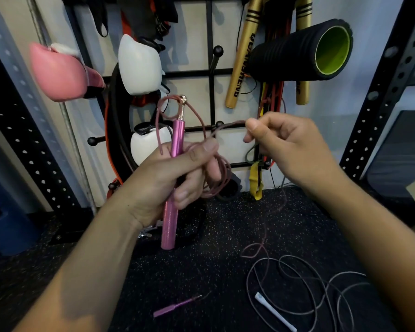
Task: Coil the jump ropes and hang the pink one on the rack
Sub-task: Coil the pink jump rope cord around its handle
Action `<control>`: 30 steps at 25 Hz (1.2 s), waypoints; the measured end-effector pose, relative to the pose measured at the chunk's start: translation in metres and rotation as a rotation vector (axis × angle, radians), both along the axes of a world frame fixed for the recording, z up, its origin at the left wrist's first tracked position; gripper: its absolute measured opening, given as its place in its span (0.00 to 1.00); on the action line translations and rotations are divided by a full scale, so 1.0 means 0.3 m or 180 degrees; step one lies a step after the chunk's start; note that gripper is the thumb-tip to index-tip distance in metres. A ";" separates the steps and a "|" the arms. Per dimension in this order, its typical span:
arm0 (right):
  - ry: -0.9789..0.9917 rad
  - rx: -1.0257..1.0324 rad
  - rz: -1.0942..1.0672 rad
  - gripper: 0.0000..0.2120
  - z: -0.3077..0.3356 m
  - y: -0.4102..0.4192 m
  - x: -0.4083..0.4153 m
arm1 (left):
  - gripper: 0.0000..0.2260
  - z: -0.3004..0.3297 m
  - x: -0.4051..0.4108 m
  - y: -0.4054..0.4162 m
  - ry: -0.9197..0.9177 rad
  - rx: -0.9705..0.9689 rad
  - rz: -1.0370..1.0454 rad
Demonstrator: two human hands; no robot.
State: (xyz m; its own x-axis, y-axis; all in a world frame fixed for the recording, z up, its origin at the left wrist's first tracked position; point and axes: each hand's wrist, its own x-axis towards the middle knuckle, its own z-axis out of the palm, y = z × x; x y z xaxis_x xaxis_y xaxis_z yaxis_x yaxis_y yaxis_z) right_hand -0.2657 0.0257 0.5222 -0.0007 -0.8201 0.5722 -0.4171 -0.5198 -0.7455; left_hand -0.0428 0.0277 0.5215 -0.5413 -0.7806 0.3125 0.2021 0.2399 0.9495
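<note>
My left hand (177,173) grips an upright pink jump-rope handle (171,202) together with several loops of its thin maroon cord (219,178). My right hand (285,149) pinches a stretch of the same cord between thumb and fingers, just right of the left hand. From there the cord trails down to the black floor, where the second pink handle (175,307) lies. A grey rope (304,283) with a white handle (273,312) lies in loose loops on the floor at lower right. The black wall rack (210,75) with ball-tipped pegs stands behind both hands.
On the rack hang a pink boxing glove (58,73), white gloves (139,65), gold sticks (242,58), a black and green foam roller (302,49) and coloured bands (256,180). Perforated black uprights (381,97) flank the rack. The floor is black speckled rubber.
</note>
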 end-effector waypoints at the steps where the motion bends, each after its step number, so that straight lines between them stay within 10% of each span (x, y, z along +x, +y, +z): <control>1: 0.0007 0.0087 0.0117 0.14 -0.004 -0.003 0.004 | 0.17 0.005 -0.010 0.007 0.0158 0.0051 0.0164; 7: -0.0197 0.0660 0.0048 0.14 -0.020 -0.004 0.009 | 0.16 0.016 0.001 -0.006 0.1174 0.0518 -0.0227; 10: 0.0877 0.1617 0.0853 0.15 -0.067 0.024 0.057 | 0.15 -0.007 -0.037 -0.046 0.2231 0.0889 0.0298; 12: 0.1380 0.1988 0.1537 0.11 -0.081 0.052 0.110 | 0.14 -0.050 -0.035 -0.078 0.1575 0.0388 0.0935; 14: 0.1676 0.2029 0.1681 0.15 -0.055 0.070 0.109 | 0.14 -0.077 -0.014 -0.087 -0.0268 -0.0503 0.1332; 17: 0.1826 0.1623 0.1486 0.10 0.021 0.079 0.051 | 0.16 -0.083 -0.011 -0.067 -0.2069 -0.0863 0.0840; 26: 0.0350 0.2051 0.1514 0.12 0.032 0.048 -0.033 | 0.18 -0.061 -0.029 -0.042 -0.1853 -0.0684 0.0181; 30: 0.0694 0.2222 0.1211 0.14 0.050 0.045 -0.067 | 0.14 -0.065 -0.030 -0.041 -0.1635 -0.0708 0.0213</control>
State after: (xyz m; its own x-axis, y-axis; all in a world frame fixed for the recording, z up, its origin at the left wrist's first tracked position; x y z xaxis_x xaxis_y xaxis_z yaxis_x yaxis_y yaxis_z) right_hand -0.2857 0.0392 0.5373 0.4011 -0.9089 -0.1142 -0.4787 -0.1017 -0.8721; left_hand -0.0517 0.0153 0.5019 -0.6189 -0.7639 0.1829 -0.2953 0.4420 0.8470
